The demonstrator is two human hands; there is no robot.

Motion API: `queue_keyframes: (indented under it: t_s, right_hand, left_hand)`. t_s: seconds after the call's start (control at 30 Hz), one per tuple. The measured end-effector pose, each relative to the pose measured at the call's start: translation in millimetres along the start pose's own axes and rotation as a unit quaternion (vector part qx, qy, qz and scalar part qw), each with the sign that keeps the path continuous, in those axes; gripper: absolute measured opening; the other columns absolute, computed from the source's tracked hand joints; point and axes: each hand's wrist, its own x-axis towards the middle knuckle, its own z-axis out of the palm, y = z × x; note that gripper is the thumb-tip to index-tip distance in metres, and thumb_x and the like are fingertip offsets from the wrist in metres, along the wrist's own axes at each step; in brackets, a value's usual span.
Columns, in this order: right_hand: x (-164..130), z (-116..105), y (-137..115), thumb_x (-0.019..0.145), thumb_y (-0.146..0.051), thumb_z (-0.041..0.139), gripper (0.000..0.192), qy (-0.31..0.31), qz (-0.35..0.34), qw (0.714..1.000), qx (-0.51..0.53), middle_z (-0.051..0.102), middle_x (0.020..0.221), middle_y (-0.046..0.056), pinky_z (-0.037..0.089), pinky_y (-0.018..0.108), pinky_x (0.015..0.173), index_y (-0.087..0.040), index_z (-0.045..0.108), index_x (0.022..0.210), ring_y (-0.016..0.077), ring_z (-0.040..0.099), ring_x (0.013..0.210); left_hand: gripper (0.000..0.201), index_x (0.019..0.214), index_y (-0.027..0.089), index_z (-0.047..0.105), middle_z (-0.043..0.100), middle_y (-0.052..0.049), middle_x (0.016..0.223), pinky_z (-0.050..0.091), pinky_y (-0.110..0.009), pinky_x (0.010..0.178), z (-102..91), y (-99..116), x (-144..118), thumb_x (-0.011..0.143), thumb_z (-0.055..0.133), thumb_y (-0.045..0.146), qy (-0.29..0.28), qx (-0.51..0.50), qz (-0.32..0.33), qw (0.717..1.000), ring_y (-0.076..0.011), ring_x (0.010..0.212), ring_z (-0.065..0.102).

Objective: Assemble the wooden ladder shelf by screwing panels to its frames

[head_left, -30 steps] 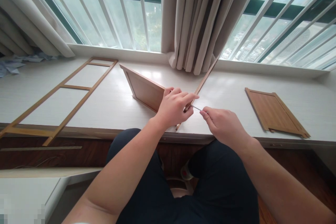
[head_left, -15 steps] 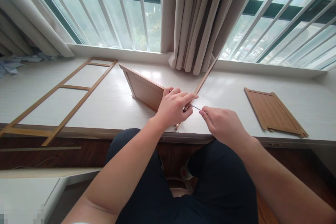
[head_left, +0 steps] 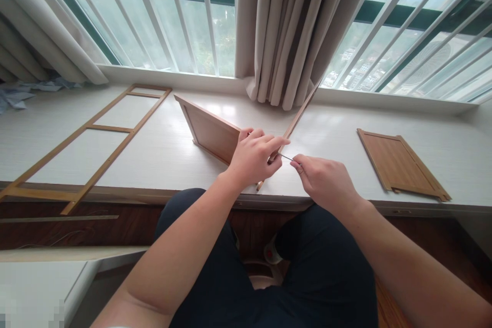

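Observation:
My left hand grips the joint where an upright wooden panel meets a thin wooden side piece that leans back toward the curtain. My right hand pinches a thin metal tool whose tip points into that joint under my left fingers. Both pieces stand on the white window ledge, near its front edge. What the tool's tip touches is hidden by my left hand.
A ladder-like wooden frame lies flat on the ledge at the left. A flat wooden panel lies at the right. Beige curtains hang behind, with barred windows either side. My knees sit below the ledge.
My right hand has shifted very slightly up and to the left with the tool. My left hand and the wooden pieces have stayed put.

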Motion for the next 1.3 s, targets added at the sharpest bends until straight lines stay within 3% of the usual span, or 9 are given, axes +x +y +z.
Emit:
queue_keyframes:
  t_s: [0.4, 0.6, 0.73, 0.83, 0.97, 1.13, 1.3]
  right_hand:
    - [3.5, 15.5, 10.1, 0.11, -0.046, 0.029, 0.048, 0.043, -0.051, 0.991, 0.113, 0.063, 0.068, 0.003, 0.026, 0.03, 0.062, -0.021, 0.057, 0.08, 0.0176, 0.053, 0.061]
    - [5.0, 21.4, 8.5, 0.109, -0.047, 0.03, 0.051, 0.064, -0.036, 0.983, 0.167, 0.053, 0.058, 0.0, 0.024, 0.03, 0.059, -0.022, 0.049, 0.069, 0.0152, 0.043, 0.052]
    - [5.2, 23.3, 6.3, 0.11, -0.048, 0.029, 0.053, 0.06, -0.011, 0.978, 0.2, 0.052, 0.055, -0.001, 0.025, 0.03, 0.058, -0.021, 0.057, 0.073, 0.015, 0.047, 0.051]
    - [4.4, 22.0, 3.9, 0.11, -0.044, 0.031, 0.05, 0.068, -0.009, 0.985, 0.158, 0.055, 0.055, -0.001, 0.024, 0.03, 0.057, -0.021, 0.06, 0.077, 0.0152, 0.048, 0.051]
    - [3.7, 21.0, 2.2, 0.11, -0.035, 0.036, 0.04, 0.123, -0.051, 0.989, 0.071, 0.062, 0.063, 0.001, 0.026, 0.029, 0.057, -0.019, 0.063, 0.084, 0.0157, 0.052, 0.055]
    - [6.9, 27.4, 9.2, 0.11, -0.027, 0.041, 0.032, 0.194, -0.122, 0.973, 0.004, 0.068, 0.072, 0.002, 0.029, 0.029, 0.059, -0.018, 0.065, 0.091, 0.0151, 0.057, 0.063]
    - [11.4, 35.6, 18.2, 0.109, -0.025, 0.049, 0.023, 0.243, -0.166, 0.954, -0.051, 0.065, 0.068, -0.001, 0.03, 0.03, 0.061, -0.017, 0.068, 0.099, 0.0144, 0.056, 0.064]
  left_hand:
    - [0.033, 0.119, 0.028, 0.071, 0.077, 0.0, 0.094, 0.029, -0.045, 0.103, -0.9, 1.3, 0.2, 0.089, 0.058, 0.022, -0.008, 0.0, -0.004, 1.0, -0.0234, 0.093, 0.059]
    - [0.034, 0.12, 0.027, 0.072, 0.077, 0.001, 0.093, 0.03, -0.044, 0.102, -0.3, 1.3, 0.4, 0.088, 0.06, 0.022, 0.0, 0.005, 0.0, 1.0, -0.0224, 0.092, 0.059]
    - [0.034, 0.119, 0.027, 0.072, 0.076, 0.002, 0.091, 0.03, -0.044, 0.102, -0.3, 1.6, 0.3, 0.088, 0.06, 0.021, 0.001, 0.006, -0.004, 1.0, -0.0222, 0.092, 0.059]
    - [0.034, 0.119, 0.028, 0.071, 0.077, 0.001, 0.091, 0.03, -0.044, 0.102, 0.0, 1.3, 0.2, 0.088, 0.06, 0.021, 0.001, 0.004, -0.004, 1.0, -0.0227, 0.093, 0.059]
    - [0.032, 0.119, 0.028, 0.071, 0.078, 0.001, 0.095, 0.029, -0.045, 0.103, 0.5, 0.6, 0.6, 0.089, 0.059, 0.022, 0.001, 0.002, -0.005, 1.0, -0.0231, 0.094, 0.06]
    - [0.032, 0.118, 0.028, 0.071, 0.078, 0.002, 0.095, 0.029, -0.045, 0.103, 0.2, 1.1, 0.9, 0.089, 0.06, 0.022, -0.002, -0.001, -0.008, 1.0, -0.0231, 0.094, 0.06]
    - [0.031, 0.118, 0.028, 0.071, 0.078, 0.003, 0.096, 0.029, -0.044, 0.103, 0.0, 1.8, 0.6, 0.089, 0.06, 0.022, 0.003, -0.007, -0.006, 1.0, -0.0223, 0.093, 0.06]
